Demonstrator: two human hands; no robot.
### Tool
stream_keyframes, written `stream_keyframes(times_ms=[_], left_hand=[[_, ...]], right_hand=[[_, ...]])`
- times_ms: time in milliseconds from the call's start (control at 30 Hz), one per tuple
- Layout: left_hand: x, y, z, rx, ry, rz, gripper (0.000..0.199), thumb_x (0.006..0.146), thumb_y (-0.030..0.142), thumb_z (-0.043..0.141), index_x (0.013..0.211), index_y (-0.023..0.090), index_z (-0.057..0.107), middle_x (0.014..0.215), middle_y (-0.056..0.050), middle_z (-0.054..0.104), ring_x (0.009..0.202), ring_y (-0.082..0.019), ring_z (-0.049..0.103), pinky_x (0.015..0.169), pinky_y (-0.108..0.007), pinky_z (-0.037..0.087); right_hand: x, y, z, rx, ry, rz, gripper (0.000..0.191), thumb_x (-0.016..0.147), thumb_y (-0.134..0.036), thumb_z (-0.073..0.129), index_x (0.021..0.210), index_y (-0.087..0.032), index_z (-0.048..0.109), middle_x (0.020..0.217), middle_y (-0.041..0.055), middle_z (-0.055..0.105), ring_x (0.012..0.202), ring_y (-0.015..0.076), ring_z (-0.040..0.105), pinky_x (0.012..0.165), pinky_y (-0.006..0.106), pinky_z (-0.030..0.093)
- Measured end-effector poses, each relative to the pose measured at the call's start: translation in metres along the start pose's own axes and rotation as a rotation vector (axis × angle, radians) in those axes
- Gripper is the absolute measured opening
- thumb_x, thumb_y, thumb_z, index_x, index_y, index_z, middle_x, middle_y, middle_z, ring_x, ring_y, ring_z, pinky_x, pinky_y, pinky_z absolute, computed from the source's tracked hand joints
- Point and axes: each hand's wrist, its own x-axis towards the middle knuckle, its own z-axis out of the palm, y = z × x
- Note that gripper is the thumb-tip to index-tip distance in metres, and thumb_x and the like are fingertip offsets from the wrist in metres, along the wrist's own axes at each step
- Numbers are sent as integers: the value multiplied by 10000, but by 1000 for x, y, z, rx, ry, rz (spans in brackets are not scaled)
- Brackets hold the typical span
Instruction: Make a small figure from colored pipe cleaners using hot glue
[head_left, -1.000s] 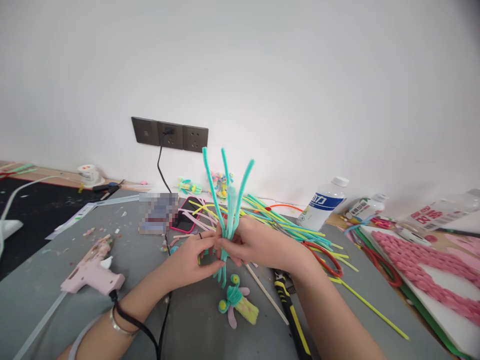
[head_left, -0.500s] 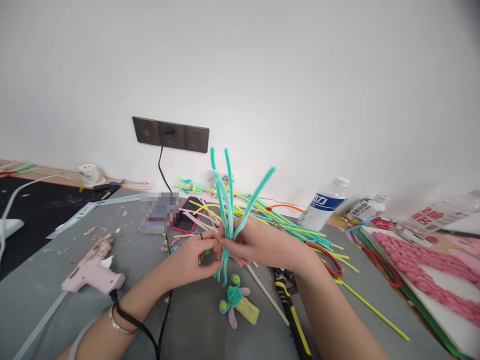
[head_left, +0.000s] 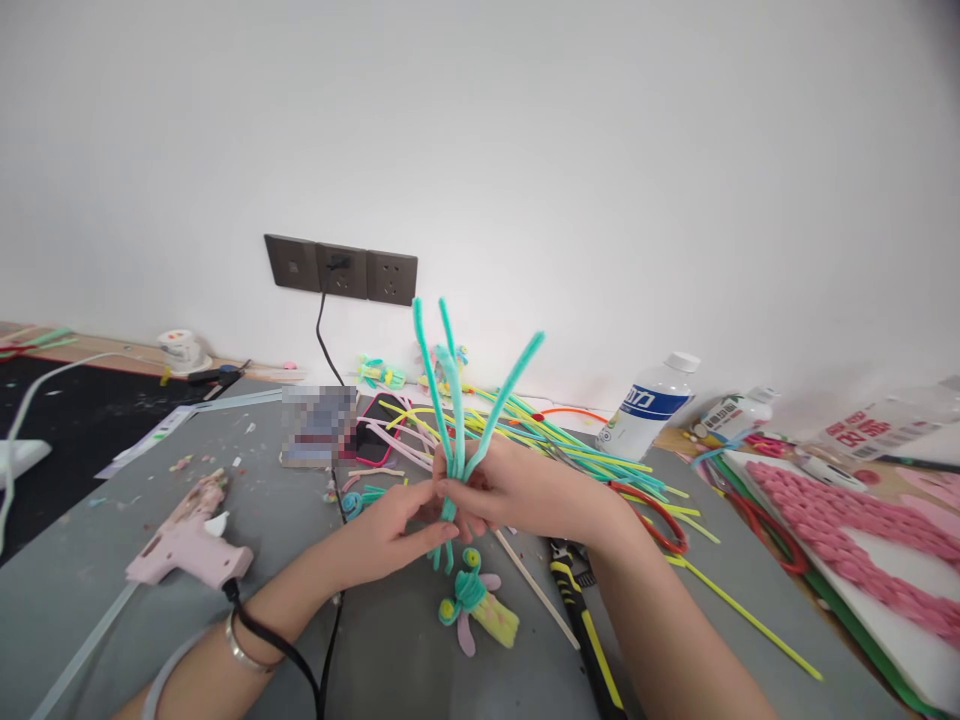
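Observation:
Between my hands stands a bundle of turquoise pipe cleaners (head_left: 457, 415), its long ends fanning upward and short ends poking out below. My right hand (head_left: 499, 488) pinches the bundle at its middle between thumb and fingers. Lower down, my left hand (head_left: 401, 525) is closed on the same bundle, its thumb against the short ends; some of its fingertips are hidden. Just below the hands lies a small pipe-cleaner figure (head_left: 480, 605) in turquoise, yellow and lilac. Behind my right hand spreads a pile of green, yellow and blue pipe cleaners (head_left: 600, 465).
A pink glue gun (head_left: 191, 550) lies at left, its black cord running under my left forearm. Yellow-black pliers (head_left: 581, 620) lie beside my right forearm. Behind are a phone (head_left: 371, 440), a white bottle (head_left: 649, 405) and red-handled scissors (head_left: 660, 520). Pink braided yarn (head_left: 825, 540) sits at right.
The fingers of my left hand have shifted around the lower bundle, the index finger moving behind it. The upper ends of the pipe cleaners have swung slightly left.

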Motion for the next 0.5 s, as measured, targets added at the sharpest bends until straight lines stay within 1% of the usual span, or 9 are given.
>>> stream_keyframes(times_ms=[67, 133, 200, 300, 333, 400, 500], left_hand=[[1, -1, 3, -53, -27, -24, 297, 997, 381, 407, 1099, 178, 597, 1004, -83, 695, 937, -192, 640, 854, -305, 476], [1, -3, 7, -72, -31, -54, 325, 1010, 398, 354, 1058, 172, 583, 881, -62, 677, 865, -180, 620, 838, -307, 456], [1, -5, 10, -122, -12, -93, 349, 1010, 434, 330, 1013, 170, 559, 768, -19, 590, 751, -153, 555, 771, -288, 437], [-1, -6, 12, -300, 8, -153, 384, 980, 519, 364, 914, 172, 515, 715, 34, 412, 611, -112, 372, 604, -251, 353], [-1, -6, 12, -359, 13, -166, 394, 968, 540, 380, 886, 173, 499, 712, 43, 372, 593, -104, 320, 570, -246, 312], [-2, -5, 11, -430, 17, -179, 407, 955, 558, 402, 849, 173, 481, 692, 56, 330, 571, -96, 260, 539, -245, 256], [-1, -3, 10, -441, 53, -189, 419, 954, 560, 402, 831, 168, 487, 641, 69, 315, 535, -86, 234, 515, -245, 220]], right_hand=[[0, 0, 1, 29, 2, -11, 141, 905, -179, 444, 791, -203, 525, 575, -39, 585, 522, 121, 590, 521, 217, 452], [-1, 0, 0, 18, 26, -28, 140, 906, -174, 453, 782, -208, 509, 564, -51, 558, 514, 114, 570, 522, 217, 440], [-2, 0, -2, -11, 54, -45, 168, 918, -187, 457, 756, -208, 497, 550, -59, 533, 503, 106, 540, 543, 224, 430], [-2, 2, -6, 8, 71, -59, 213, 954, -243, 447, 750, -203, 497, 540, -60, 514, 503, 101, 510, 567, 230, 416], [-2, 4, -7, 33, 82, -62, 215, 963, -272, 449, 767, -202, 502, 533, -63, 509, 499, 99, 496, 561, 229, 407], [1, 9, -11, 121, 121, -72, 230, 972, -341, 458, 797, -200, 503, 502, -77, 474, 471, 90, 440, 528, 220, 371], [8, 22, -17, 310, 188, -86, 305, 956, -447, 487, 781, -198, 482, 446, -107, 378, 420, 72, 300, 463, 216, 266]])
